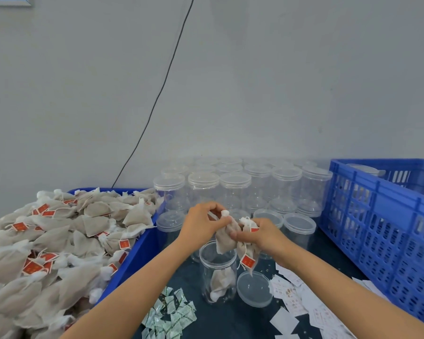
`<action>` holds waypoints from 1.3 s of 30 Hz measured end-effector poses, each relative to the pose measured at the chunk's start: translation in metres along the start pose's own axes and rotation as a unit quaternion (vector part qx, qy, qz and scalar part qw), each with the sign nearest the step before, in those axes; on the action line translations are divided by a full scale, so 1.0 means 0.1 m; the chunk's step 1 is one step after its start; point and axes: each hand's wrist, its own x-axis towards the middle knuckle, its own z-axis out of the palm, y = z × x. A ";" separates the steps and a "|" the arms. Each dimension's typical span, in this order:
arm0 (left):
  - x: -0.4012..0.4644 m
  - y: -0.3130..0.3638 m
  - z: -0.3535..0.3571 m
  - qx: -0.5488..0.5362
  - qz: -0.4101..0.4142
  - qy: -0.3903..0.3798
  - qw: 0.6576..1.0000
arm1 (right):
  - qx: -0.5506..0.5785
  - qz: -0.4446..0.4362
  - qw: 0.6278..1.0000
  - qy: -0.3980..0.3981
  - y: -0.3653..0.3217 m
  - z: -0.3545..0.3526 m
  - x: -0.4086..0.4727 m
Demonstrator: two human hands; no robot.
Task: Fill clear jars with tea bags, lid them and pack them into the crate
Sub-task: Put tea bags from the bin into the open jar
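— Red tags on the pale mesh tea bags (227,237): readable?
— No, too blurred. Left hand (202,223) pinches one bag, right hand (260,237) grips another; both hang just over the open clear plastic jar (218,274) below the hands.

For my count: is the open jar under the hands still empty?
No, the open jar already has a tea bag lying at its bottom.

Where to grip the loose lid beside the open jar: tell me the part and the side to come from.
Pinch the lid at its raised rim, coming from above on its near right edge. It lies flat on the table with the open jar close on its left, so that side is crowded.
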 end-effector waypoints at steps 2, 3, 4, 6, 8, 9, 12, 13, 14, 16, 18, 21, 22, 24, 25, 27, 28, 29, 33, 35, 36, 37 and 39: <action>-0.02 -0.04 -0.02 0.015 -0.002 0.029 0.999 | 0.006 0.008 1.000 0.027 0.01 -0.05 0.01; -0.02 -0.06 -0.03 0.009 -0.012 0.034 0.999 | 0.017 0.016 0.999 0.041 0.01 -0.08 0.02; -0.03 -0.09 -0.03 -0.004 -0.026 0.036 0.999 | 0.035 0.026 0.998 0.055 0.02 -0.10 0.03; -0.04 -0.13 -0.03 -0.026 -0.052 0.044 0.997 | 0.074 0.050 0.992 0.086 0.05 -0.14 0.05; -0.05 -0.16 -0.03 -0.039 -0.068 0.023 0.997 | 0.098 0.064 0.985 0.126 0.06 -0.15 0.07; -0.06 -0.16 -0.02 -0.039 -0.071 -0.007 0.997 | 0.108 0.067 0.982 0.143 0.07 -0.16 0.08; -0.10 -0.19 0.02 -0.017 -0.062 -0.067 0.996 | 0.149 0.072 0.972 0.169 0.09 -0.16 0.11; -0.10 -0.20 0.02 -0.001 -0.058 -0.073 0.996 | 0.157 0.073 0.970 0.172 0.09 -0.15 0.12; -0.10 -0.20 0.02 0.029 -0.053 -0.076 0.995 | 0.162 0.073 0.968 0.176 0.09 -0.14 0.13; -0.07 -0.20 -0.01 0.122 -0.031 -0.085 0.988 | 0.168 0.072 0.967 0.179 0.09 -0.12 0.15; -0.03 -0.18 -0.02 0.210 -0.008 -0.132 0.969 | 0.175 0.072 0.966 0.177 0.09 -0.08 0.17; -0.01 -0.16 0.02 0.320 0.026 -0.235 0.917 | 0.195 0.078 0.962 0.176 0.06 -0.01 0.19; -0.01 -0.16 0.05 0.345 0.036 -0.261 0.901 | 0.201 0.078 0.960 0.177 0.05 0.01 0.21; 0.01 -0.16 0.12 0.385 0.053 -0.292 0.874 | 0.212 0.078 0.958 0.177 0.04 0.06 0.23; 0.02 -0.15 0.15 0.405 0.058 -0.302 0.861 | 0.214 0.079 0.957 0.177 0.05 0.08 0.24; 0.03 -0.12 0.23 0.455 0.073 -0.320 0.828 | 0.202 0.085 0.959 0.182 0.06 0.11 0.25; 0.03 -0.10 0.27 0.481 0.088 -0.331 0.807 | 0.194 0.087 0.959 0.187 0.07 0.11 0.25; 0.03 -0.08 0.30 0.502 0.101 -0.344 0.787 | 0.190 0.088 0.959 0.192 0.07 0.11 0.26; 0.08 -0.08 0.29 0.486 0.087 -0.401 0.772 | 0.196 0.094 0.954 0.205 0.07 0.14 0.25; 0.14 -0.08 0.18 0.434 0.050 -0.417 0.797 | 0.199 0.092 0.953 0.207 0.07 0.13 0.25; 0.16 -0.08 0.12 0.413 0.037 -0.399 0.818 | 0.200 0.089 0.954 0.205 0.08 0.13 0.25; 0.19 -0.07 0.05 0.408 0.034 -0.354 0.841 | 0.200 0.085 0.955 0.204 0.08 0.12 0.25; 0.21 -0.04 -0.09 0.414 0.053 -0.213 0.884 | 0.195 0.074 0.957 0.203 0.06 0.11 0.25</action>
